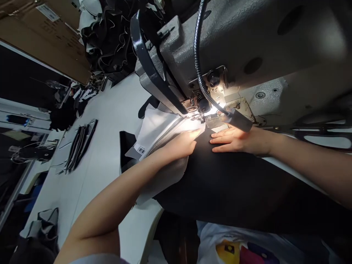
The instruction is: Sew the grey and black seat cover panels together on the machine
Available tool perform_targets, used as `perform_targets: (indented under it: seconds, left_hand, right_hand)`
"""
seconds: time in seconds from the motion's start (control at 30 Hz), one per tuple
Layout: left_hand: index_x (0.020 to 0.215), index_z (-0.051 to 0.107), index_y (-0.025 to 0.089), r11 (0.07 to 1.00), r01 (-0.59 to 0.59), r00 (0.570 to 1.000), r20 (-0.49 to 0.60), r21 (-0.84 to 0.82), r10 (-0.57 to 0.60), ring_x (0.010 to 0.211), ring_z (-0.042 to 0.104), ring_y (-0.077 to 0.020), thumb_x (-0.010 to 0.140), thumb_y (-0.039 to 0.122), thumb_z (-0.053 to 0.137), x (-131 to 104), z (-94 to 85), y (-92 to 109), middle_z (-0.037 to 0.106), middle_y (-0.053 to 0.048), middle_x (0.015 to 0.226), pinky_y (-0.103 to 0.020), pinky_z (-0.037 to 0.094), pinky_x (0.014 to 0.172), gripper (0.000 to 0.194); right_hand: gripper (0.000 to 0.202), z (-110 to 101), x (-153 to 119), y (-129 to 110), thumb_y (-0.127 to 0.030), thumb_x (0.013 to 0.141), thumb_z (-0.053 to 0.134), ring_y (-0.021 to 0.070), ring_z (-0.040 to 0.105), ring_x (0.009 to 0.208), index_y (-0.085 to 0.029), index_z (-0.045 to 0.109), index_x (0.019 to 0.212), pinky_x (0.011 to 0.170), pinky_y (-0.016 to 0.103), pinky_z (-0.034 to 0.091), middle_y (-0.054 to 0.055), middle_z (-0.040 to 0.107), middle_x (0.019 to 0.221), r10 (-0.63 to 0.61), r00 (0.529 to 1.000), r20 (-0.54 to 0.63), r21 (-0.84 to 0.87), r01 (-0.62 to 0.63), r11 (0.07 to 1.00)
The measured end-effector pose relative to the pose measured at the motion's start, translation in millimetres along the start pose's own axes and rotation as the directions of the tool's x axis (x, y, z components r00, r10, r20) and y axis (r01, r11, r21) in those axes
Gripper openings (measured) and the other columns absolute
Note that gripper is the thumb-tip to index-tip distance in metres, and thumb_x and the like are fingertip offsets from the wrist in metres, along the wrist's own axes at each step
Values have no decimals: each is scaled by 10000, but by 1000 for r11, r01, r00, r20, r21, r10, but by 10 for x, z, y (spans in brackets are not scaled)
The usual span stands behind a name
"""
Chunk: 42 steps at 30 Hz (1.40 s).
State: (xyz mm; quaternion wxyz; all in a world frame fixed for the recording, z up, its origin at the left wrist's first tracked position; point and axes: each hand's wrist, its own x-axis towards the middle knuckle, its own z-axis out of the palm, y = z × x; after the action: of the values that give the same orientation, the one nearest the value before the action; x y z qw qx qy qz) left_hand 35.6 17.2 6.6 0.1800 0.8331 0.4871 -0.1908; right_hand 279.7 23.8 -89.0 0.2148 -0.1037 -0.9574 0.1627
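My left hand (183,145) is closed on the edge of a light grey fabric piece (172,175), its fingers reaching close to the needle area of the sewing machine (205,106). Part of the grey fabric lies folded beside the presser foot, with a white barcode label (140,150) on it. A large black fabric panel (220,183) spreads below the machine toward my lap. On its upper part my right hand (233,139) lies flat with fingers stretched out, just under the lamp head (238,119). The stitching point itself is partly hidden by glare.
A bent black lever (151,55) and a flexible lamp neck (196,47) hang near the needle. On the white table (96,146) lies a stack of dark pieces (79,146). Black and white fabric bundles (107,40) and a cardboard box (46,40) stand at the back left.
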Motion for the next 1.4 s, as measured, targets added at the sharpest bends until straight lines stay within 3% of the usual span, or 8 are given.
perform_targets:
  seconds: [0.17, 0.3, 0.47, 0.67, 0.8, 0.9, 1.23, 1.4]
  left_hand:
    - [1463, 416, 100, 999, 27, 999, 32, -47, -26, 1347, 476, -239, 850, 81, 391, 148, -87, 25, 487, -110, 1477, -343, 386, 1138, 614]
    - [1363, 527, 107, 1000, 10, 998, -55, -15, -10, 1302, 515, -242, 828, 72, 415, 251, -21, 44, 563, -109, 1400, -354, 397, 1131, 548]
    - [1436, 410, 34, 988, 107, 988, -120, 114, -93, 1146, 614, -269, 855, 49, 389, 250, 170, 114, 623, -183, 1258, -383, 499, 1011, 582]
    - [1478, 351, 56, 973, 69, 990, -138, 222, -38, 1091, 634, -264, 873, 28, 355, 204, 193, 62, 595, -191, 1270, -376, 521, 954, 606]
    - [1374, 493, 52, 975, -46, 995, -78, 218, 65, 1154, 598, -243, 878, 32, 379, 243, 47, -11, 624, -169, 1249, -337, 478, 1013, 509]
    - [1387, 477, 41, 973, -24, 996, -84, 230, 44, 1102, 626, -262, 869, 28, 378, 219, 40, 7, 647, -184, 1197, -369, 513, 958, 528]
    - [1439, 421, 53, 979, 76, 973, -227, 189, -32, 1054, 647, -254, 875, 30, 359, 202, 212, 36, 655, -173, 1161, -357, 535, 913, 568]
    - [1381, 498, 26, 956, 65, 959, -284, 285, 20, 985, 672, -262, 883, 38, 352, 175, 255, 97, 675, -202, 1108, -340, 538, 841, 519]
  right_hand:
    - [572, 220, 5, -42, 9, 924, 365, 180, 428, 1378, -333, 585, 1326, 1129, 389, 409, -13, 510, 1457, 85, 994, -73, -116, -93, 989]
    - [582, 405, 21, 64, -4, 932, 350, 175, 344, 1429, -342, 550, 1361, 1180, 426, 327, -10, 425, 1522, 142, 983, -113, -116, -155, 981]
    - [477, 286, 34, 122, -102, 974, 366, 175, 333, 1434, -307, 567, 1355, 1214, 464, 237, 21, 420, 1527, 126, 984, -129, 9, -126, 992]
    - [437, -112, -55, -244, -88, 926, 473, 235, 469, 1348, -274, 630, 1289, 1132, 453, 372, 82, 564, 1400, -87, 995, 45, -50, 90, 995]
    - [382, 177, 212, -652, -58, 929, 452, 263, 591, 1205, -238, 689, 1168, 1022, 496, 453, 108, 664, 1245, 33, 999, -37, -275, -42, 960]
    - [343, 449, 425, -830, -100, 915, 484, 299, 608, 1158, -210, 686, 1169, 966, 524, 476, 143, 665, 1225, 110, 987, -117, -360, -146, 921]
    - [327, 454, 301, -662, -123, 922, 482, 294, 605, 1174, -212, 690, 1158, 956, 472, 491, 99, 674, 1228, 18, 985, -174, -313, -73, 947]
    - [330, 441, 354, -824, -155, 961, 455, 258, 568, 1227, -224, 660, 1211, 945, 401, 499, 91, 639, 1289, 167, 974, -156, -348, -213, 913]
